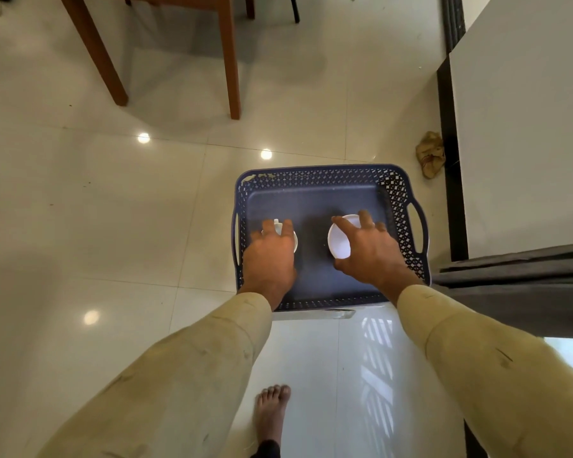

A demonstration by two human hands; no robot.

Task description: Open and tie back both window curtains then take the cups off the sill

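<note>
A dark blue perforated basket (315,175) stands on the floor below me, and both my hands reach down into it. My left hand (270,254) covers a white cup (295,242) from above with fingers curled around its rim; most of that cup is hidden under the hand. My right hand (371,251) grips a second white cup (338,241) by its rim, thumb on the near side and fingers on the far side. That cup's empty inside shows. Both cups are low over or on the basket's bottom; contact cannot be judged.
Glossy cream floor tiles (113,209) surround the basket. Wooden chair legs (232,61) stand at the far side. A white wall with a dark skirting (450,143) runs on the right, a crumpled tan cloth (430,153) by it. My bare foot (272,414) is near.
</note>
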